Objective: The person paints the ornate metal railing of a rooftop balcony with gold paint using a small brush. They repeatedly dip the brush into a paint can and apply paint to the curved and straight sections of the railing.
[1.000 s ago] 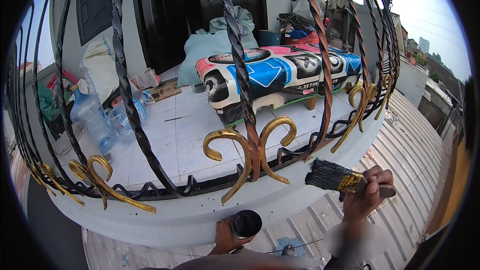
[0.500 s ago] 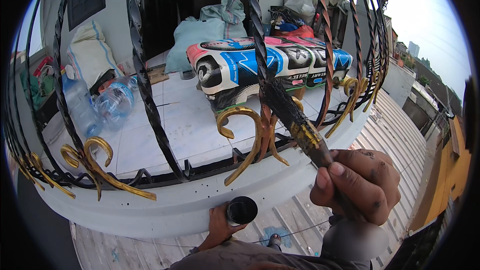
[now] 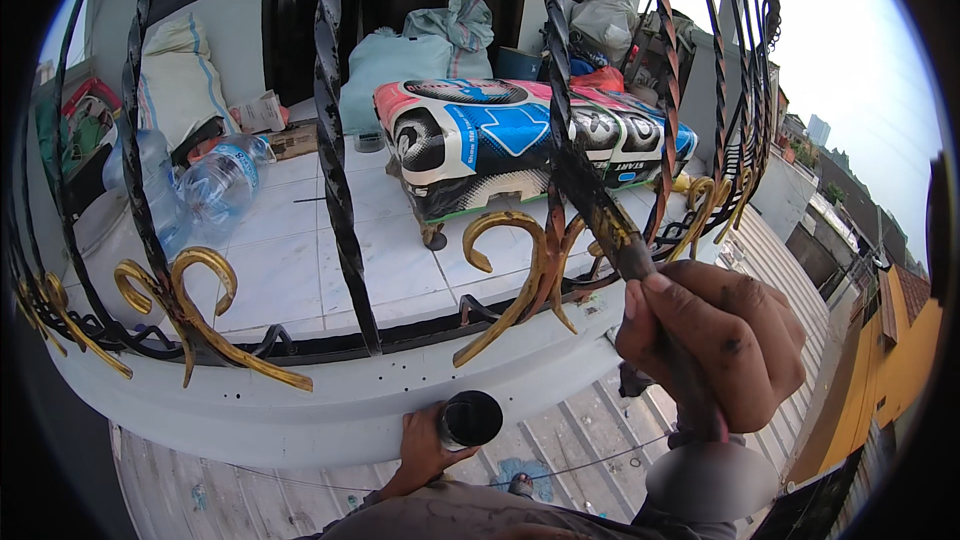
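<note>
My right hand (image 3: 725,340), with dark smudges on its fingers, is closed round the handle of a paintbrush (image 3: 608,225). Black paint coats the brush's bristles, and yellow paint marks its ferrule. The bristle tip meets a twisted metal bar (image 3: 556,70) of the railing, just above a gold scroll (image 3: 500,240); part of this bar is black and its lower part reddish brown. Low down, in front of the white ledge (image 3: 330,410), my left hand (image 3: 425,455) grips a cup (image 3: 471,420) of black paint from the side.
Behind the railing, a padded bench (image 3: 500,145) in printed covering stands on white tiles. Large plastic bottles (image 3: 220,185) and a white sack (image 3: 185,70) are at the left, pale green sacks (image 3: 395,65) by the door. Corrugated metal roofing (image 3: 590,440) lies below the ledge.
The view has shifted a little, so the railing sits further right. My right hand and the brush appear slightly higher, with the bristles still at the same bar. Both grips look unchanged.
</note>
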Action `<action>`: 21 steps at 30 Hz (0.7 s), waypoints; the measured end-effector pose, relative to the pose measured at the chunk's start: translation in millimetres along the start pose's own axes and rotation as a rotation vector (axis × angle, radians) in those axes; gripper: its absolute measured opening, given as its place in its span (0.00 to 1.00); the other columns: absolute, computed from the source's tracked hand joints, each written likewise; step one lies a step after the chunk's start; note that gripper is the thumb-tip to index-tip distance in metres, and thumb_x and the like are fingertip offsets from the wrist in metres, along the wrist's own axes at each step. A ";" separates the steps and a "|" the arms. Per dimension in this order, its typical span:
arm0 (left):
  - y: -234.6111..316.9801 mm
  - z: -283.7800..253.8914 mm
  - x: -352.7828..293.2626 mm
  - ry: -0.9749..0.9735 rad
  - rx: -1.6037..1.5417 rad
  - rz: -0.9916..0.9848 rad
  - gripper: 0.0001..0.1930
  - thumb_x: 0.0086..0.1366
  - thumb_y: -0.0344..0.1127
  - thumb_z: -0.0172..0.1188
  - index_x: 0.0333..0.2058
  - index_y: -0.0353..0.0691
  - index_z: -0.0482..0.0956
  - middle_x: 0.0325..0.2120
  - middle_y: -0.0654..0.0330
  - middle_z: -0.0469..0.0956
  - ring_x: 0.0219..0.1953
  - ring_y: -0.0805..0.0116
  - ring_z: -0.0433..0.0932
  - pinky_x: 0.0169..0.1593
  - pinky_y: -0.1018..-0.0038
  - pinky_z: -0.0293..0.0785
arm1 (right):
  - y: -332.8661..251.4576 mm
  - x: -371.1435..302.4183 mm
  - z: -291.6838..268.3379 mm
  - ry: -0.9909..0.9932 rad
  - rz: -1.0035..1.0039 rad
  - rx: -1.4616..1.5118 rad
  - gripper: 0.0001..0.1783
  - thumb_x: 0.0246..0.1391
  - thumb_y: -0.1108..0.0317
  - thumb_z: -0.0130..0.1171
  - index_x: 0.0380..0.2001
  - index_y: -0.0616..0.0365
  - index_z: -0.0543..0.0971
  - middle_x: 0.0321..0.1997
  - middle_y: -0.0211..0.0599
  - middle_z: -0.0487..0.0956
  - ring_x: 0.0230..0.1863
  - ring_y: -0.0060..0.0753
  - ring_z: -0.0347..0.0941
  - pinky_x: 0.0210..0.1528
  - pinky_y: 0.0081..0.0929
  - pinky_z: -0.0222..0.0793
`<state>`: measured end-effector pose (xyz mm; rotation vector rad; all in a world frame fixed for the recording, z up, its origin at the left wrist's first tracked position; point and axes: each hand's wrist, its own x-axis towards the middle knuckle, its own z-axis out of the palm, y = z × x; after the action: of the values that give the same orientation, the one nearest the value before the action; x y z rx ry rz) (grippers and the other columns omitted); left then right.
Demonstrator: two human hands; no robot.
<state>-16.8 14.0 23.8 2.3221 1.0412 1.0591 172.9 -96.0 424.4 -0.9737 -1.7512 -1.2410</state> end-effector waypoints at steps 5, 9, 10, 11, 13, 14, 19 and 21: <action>2.4 -1.9 0.1 -0.018 -0.004 0.008 0.50 0.43 0.61 0.81 0.57 0.33 0.71 0.48 0.50 0.78 0.52 0.50 0.75 0.60 0.54 0.63 | -0.8 5.0 -4.1 -0.038 -0.012 0.017 0.11 0.44 0.75 0.72 0.31 0.55 0.80 0.21 0.35 0.82 0.19 0.26 0.79 0.20 0.22 0.73; 2.0 -2.8 -1.0 -0.013 0.024 0.013 0.51 0.43 0.61 0.81 0.57 0.32 0.71 0.49 0.50 0.77 0.53 0.50 0.75 0.60 0.54 0.62 | 4.2 9.2 -4.5 -0.065 -0.061 -0.036 0.11 0.41 0.78 0.71 0.29 0.57 0.80 0.20 0.35 0.81 0.18 0.25 0.78 0.20 0.21 0.73; 1.6 -2.3 -0.8 -0.005 0.027 0.020 0.51 0.42 0.61 0.81 0.57 0.32 0.71 0.49 0.49 0.77 0.54 0.50 0.74 0.61 0.54 0.62 | 5.6 10.1 -3.4 -0.155 -0.041 -0.039 0.13 0.39 0.77 0.74 0.30 0.57 0.81 0.21 0.34 0.81 0.19 0.26 0.79 0.19 0.21 0.72; 0.6 -2.2 -0.8 -0.028 0.009 0.009 0.51 0.42 0.61 0.81 0.57 0.32 0.71 0.49 0.49 0.77 0.54 0.50 0.74 0.61 0.54 0.62 | 6.1 11.2 -3.5 -0.201 -0.021 0.046 0.14 0.37 0.77 0.76 0.30 0.57 0.82 0.22 0.33 0.81 0.20 0.28 0.80 0.18 0.21 0.71; -1.5 -1.4 -0.2 -0.059 -0.026 0.000 0.51 0.42 0.62 0.81 0.57 0.31 0.71 0.50 0.48 0.77 0.54 0.49 0.74 0.62 0.54 0.62 | 6.1 12.9 -3.6 -0.095 -0.035 0.138 0.15 0.35 0.76 0.78 0.31 0.58 0.83 0.23 0.32 0.81 0.21 0.29 0.81 0.17 0.21 0.70; -2.2 -0.6 0.4 -0.060 -0.027 -0.007 0.51 0.43 0.62 0.81 0.57 0.31 0.71 0.50 0.48 0.77 0.55 0.49 0.74 0.62 0.54 0.62 | 5.5 13.8 -4.0 -0.003 -0.067 0.163 0.15 0.35 0.76 0.77 0.30 0.58 0.83 0.23 0.32 0.81 0.21 0.29 0.80 0.17 0.21 0.70; -0.6 -1.6 -0.9 -0.038 0.001 0.000 0.51 0.43 0.62 0.80 0.57 0.30 0.71 0.50 0.48 0.77 0.56 0.49 0.74 0.63 0.53 0.61 | 7.1 17.4 -5.3 -0.209 0.015 0.049 0.14 0.34 0.77 0.77 0.27 0.55 0.82 0.22 0.31 0.80 0.20 0.29 0.80 0.19 0.21 0.72; 0.2 -2.2 -1.1 -0.041 -0.010 0.000 0.51 0.43 0.62 0.80 0.57 0.30 0.71 0.50 0.48 0.76 0.56 0.48 0.74 0.63 0.53 0.61 | 9.4 18.9 -4.0 -0.163 0.017 0.115 0.14 0.34 0.78 0.76 0.26 0.53 0.82 0.22 0.31 0.80 0.21 0.28 0.80 0.20 0.21 0.73</action>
<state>-18.8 13.1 24.8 2.3256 1.0181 1.0105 174.0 -94.8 445.8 -1.0437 -1.9137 -1.0628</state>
